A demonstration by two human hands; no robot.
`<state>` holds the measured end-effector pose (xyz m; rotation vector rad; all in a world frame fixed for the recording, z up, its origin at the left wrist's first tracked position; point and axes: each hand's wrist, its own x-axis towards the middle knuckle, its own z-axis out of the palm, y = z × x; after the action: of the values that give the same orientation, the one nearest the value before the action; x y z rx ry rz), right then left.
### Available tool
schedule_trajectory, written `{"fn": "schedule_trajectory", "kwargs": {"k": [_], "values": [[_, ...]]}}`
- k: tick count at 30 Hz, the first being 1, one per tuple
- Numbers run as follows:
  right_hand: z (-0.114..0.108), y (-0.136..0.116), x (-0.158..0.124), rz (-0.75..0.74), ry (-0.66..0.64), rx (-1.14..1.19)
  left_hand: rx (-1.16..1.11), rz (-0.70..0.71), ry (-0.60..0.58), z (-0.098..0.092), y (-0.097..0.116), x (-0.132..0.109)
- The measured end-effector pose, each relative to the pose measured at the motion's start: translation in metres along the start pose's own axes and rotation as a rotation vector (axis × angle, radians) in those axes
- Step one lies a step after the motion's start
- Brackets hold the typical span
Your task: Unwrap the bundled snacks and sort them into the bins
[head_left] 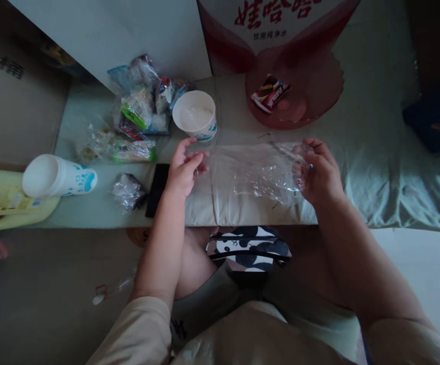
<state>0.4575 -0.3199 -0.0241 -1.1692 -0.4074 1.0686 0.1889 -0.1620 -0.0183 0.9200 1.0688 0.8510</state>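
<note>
A clear, crinkled plastic bag is stretched between my two hands, above the cloth-covered surface. My left hand pinches its left edge between thumb and fingers. On the other side, my right hand is closed around the bunched right end. Just behind my left hand stands a white paper cup with blue print. Beyond my right hand sits a reddish translucent bowl with one wrapped snack in it. Beside my left wrist lies a flat black object, partly hidden.
Wrapped snacks are heaped at the back left. A stack of paper cups lies on its side near a yellow jug. A small clear-wrapped item lies near the front edge. A red-and-white carton stands behind the bowl.
</note>
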Motion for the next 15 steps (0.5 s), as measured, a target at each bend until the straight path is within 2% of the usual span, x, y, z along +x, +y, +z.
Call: {"fn": "schedule_trajectory", "kwargs": {"k": [4,10,12,15], "values": [[0.0,-0.006,-0.006,0.057,-0.17,0.113,0.03,-0.007,0.038,0.001,-0.003,0.002],[0.001,-0.009,-0.007,0.056,-0.408,0.051,-0.138,-0.007,-0.025,0.002,0.007,0.0],[0.003,-0.014,-0.011,0.098,-0.648,0.027,-0.204,0.015,-0.019,0.002,0.009,-0.001],[0.008,-0.019,-0.021,0.281,-1.232,-0.02,-0.281,0.032,-0.048,0.004,0.01,-0.002]]}}
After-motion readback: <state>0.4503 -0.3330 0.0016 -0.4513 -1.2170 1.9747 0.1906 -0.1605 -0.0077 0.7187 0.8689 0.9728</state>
